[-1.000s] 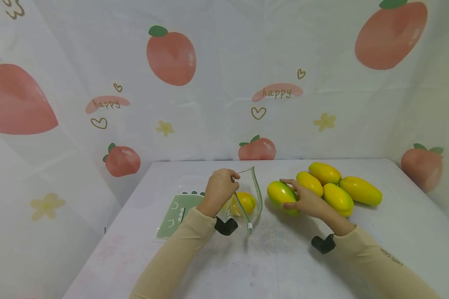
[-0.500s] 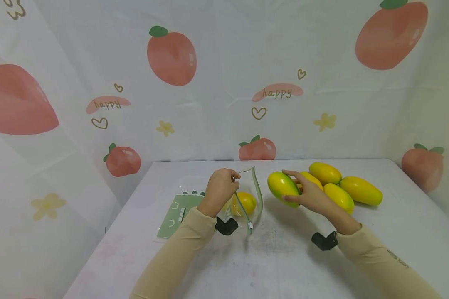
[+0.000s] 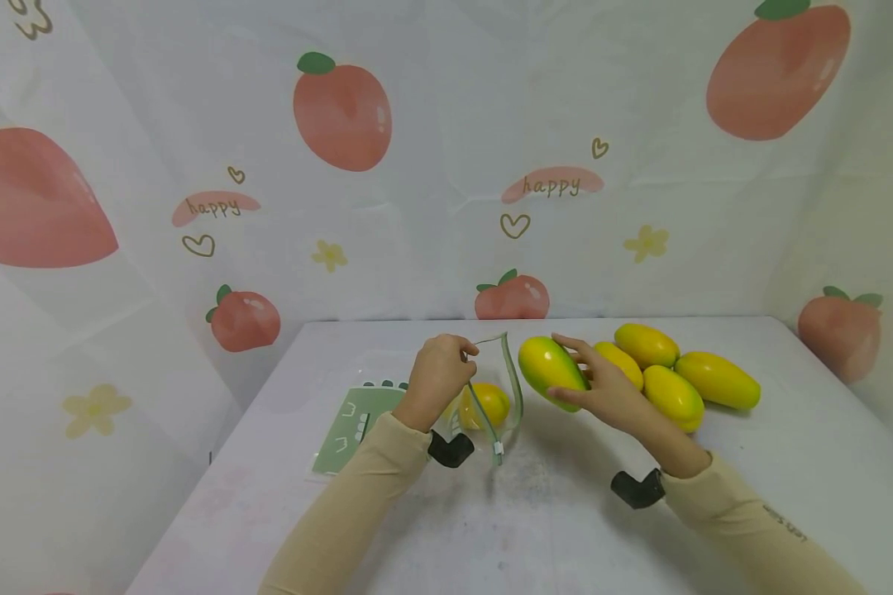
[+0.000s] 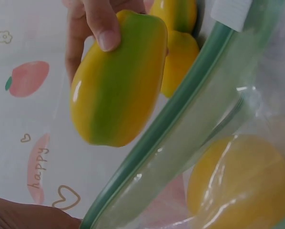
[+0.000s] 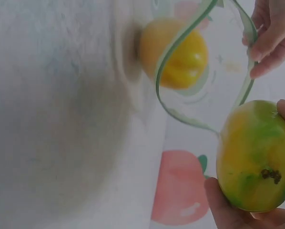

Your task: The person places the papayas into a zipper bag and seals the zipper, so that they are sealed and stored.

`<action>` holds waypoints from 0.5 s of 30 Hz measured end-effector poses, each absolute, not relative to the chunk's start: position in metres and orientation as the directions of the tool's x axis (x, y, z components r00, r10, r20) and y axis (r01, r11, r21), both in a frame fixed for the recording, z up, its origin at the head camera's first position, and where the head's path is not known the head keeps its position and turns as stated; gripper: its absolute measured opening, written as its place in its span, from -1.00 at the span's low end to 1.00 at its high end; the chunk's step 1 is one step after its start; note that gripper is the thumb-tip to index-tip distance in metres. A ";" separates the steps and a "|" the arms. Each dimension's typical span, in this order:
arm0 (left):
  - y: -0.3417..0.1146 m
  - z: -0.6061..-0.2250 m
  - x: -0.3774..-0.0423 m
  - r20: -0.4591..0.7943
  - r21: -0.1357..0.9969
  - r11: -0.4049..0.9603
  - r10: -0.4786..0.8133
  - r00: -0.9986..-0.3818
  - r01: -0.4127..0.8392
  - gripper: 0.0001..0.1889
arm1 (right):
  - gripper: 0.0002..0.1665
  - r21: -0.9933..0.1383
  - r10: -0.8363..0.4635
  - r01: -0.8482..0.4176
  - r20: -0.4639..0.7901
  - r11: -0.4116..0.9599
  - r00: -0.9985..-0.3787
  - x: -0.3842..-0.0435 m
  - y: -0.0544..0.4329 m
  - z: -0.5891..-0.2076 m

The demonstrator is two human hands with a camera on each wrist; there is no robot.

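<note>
Head view: the right hand [image 3: 604,387] grips a yellow-green fruit [image 3: 549,370], lifted since a second ago and now nearer the open bag [image 4: 157,129] that the left hand [image 3: 439,376] pinches.

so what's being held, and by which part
The right grip holds a yellow-green fruit by its sides; the left grip pinches the clear bag by its green rim.
</note>
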State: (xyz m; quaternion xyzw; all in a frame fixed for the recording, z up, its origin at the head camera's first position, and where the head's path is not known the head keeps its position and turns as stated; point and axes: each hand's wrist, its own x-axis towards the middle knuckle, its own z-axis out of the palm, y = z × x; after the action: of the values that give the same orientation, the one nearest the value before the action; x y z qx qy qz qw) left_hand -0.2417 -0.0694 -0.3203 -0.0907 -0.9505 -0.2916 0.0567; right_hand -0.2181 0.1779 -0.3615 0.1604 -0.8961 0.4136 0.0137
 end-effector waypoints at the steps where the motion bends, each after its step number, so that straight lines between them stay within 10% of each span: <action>1: -0.069 -0.320 -0.242 0.160 0.545 0.813 0.139 -0.977 0.205 -0.73 | -0.08 -0.738 -0.277 -0.303 0.162 0.603 -0.947 -0.217 0.177 -0.362; 15: -0.069 -0.320 -0.242 0.147 0.537 0.821 0.136 -0.980 0.195 -0.74 | -0.15 -0.748 -0.317 -0.352 0.197 0.563 -0.928 -0.213 0.163 -0.375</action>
State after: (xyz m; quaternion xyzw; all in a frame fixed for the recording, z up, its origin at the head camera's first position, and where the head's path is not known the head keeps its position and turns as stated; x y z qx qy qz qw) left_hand -0.2423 -0.0693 -0.3202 -0.0870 -0.9527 -0.2867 0.0510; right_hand -0.2133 0.1634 -0.3749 0.1892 -0.8839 0.4272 0.0202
